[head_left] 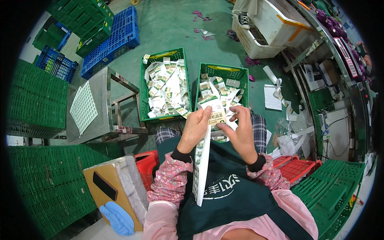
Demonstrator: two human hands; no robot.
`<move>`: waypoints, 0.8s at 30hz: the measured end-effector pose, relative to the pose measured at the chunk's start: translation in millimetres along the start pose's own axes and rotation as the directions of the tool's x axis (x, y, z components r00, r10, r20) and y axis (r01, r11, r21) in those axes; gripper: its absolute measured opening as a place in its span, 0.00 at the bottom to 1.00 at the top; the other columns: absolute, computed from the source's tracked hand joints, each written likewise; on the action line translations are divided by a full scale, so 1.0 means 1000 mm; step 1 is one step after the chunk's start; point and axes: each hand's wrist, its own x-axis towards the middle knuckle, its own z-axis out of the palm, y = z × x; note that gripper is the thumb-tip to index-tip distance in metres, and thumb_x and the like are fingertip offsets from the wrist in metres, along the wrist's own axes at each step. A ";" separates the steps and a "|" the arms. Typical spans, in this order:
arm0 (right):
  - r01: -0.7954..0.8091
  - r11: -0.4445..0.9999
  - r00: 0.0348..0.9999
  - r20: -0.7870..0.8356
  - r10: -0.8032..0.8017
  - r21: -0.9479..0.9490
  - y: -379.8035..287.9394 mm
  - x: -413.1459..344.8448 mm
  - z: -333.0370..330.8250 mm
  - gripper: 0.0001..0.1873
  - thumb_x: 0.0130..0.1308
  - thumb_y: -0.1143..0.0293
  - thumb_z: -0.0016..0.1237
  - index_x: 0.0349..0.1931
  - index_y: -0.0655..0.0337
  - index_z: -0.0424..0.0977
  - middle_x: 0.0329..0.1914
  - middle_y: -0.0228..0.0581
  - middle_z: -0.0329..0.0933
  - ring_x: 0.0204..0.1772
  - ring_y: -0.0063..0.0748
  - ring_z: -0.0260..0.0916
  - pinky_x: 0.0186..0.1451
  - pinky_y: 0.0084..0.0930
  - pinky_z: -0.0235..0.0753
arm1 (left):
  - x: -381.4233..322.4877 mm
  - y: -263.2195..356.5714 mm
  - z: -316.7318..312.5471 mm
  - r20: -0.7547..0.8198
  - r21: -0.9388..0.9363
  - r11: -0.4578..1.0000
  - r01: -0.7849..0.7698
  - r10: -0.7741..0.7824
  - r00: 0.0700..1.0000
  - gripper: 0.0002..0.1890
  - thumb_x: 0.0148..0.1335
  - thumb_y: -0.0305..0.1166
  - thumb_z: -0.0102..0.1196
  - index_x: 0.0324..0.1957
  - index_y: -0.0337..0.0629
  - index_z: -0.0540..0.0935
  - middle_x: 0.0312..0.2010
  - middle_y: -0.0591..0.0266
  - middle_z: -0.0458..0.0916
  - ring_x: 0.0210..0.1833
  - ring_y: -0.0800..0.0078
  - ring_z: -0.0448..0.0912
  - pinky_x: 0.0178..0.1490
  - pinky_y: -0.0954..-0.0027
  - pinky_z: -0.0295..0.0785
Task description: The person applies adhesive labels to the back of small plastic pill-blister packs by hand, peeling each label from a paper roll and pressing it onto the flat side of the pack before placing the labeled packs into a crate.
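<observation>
My left hand (195, 127) grips a strip of printed paper labels (216, 115) between thumb and fingers. From the same hand a long sheet of small round stickers (202, 168) on white backing hangs toward my apron, its edge curled. Close by on the right is my right hand (242, 132), its thumb at the label's lower edge and its index finger bent and apart from the thumb. Beneath the hands, a green plastic crate (246, 87) contains loose label strips. Another green crate (142, 99), heaped with curled label strips, stands to its left.
A metal stool (75, 120) at left bears a sticker sheet (84, 108). A phone (105, 185) and a blue cloth (118, 217) lie on a box (93, 177). Green crates (39, 96) are stacked left. A metal workbench (295, 87) runs along the right, paper scraps (273, 97) beside it.
</observation>
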 end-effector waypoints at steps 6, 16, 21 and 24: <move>-0.333 0.824 0.932 0.293 0.213 0.459 0.023 0.027 -0.008 0.09 0.59 0.72 0.56 0.28 0.66 0.70 0.21 0.24 0.64 0.27 0.13 0.59 0.27 0.14 0.59 | -0.001 0.002 0.015 0.104 -0.214 0.976 0.030 -0.007 0.995 0.21 0.71 0.44 0.45 0.41 0.30 0.77 0.28 0.64 0.80 0.31 0.83 0.71 0.34 0.74 0.69; -0.382 0.678 0.924 0.256 0.284 0.628 -0.003 0.047 -0.016 0.09 0.64 0.76 0.49 0.42 0.68 0.67 0.39 0.36 0.69 0.38 0.20 0.68 0.29 0.18 0.78 | 0.006 -0.017 -0.013 0.264 -0.187 0.961 0.206 -0.153 0.952 0.22 0.73 0.42 0.41 0.44 0.30 0.79 0.35 0.68 0.80 0.36 0.85 0.75 0.41 0.79 0.71; -0.437 0.629 0.896 0.367 0.249 0.643 -0.006 0.023 -0.016 0.11 0.64 0.77 0.49 0.45 0.68 0.65 0.43 0.38 0.67 0.46 0.23 0.67 0.36 0.23 0.83 | 0.008 -0.017 -0.007 0.241 -0.233 0.948 0.217 -0.160 0.957 0.22 0.73 0.43 0.40 0.47 0.30 0.77 0.37 0.67 0.80 0.37 0.84 0.75 0.42 0.80 0.71; -0.412 0.670 0.910 0.321 0.263 0.618 -0.003 0.023 -0.016 0.12 0.64 0.75 0.49 0.45 0.68 0.65 0.42 0.38 0.67 0.40 0.21 0.68 0.29 0.19 0.80 | 0.006 -0.006 -0.008 0.233 -0.247 0.946 0.208 -0.151 0.961 0.22 0.73 0.43 0.41 0.48 0.31 0.76 0.38 0.66 0.79 0.38 0.84 0.75 0.42 0.80 0.71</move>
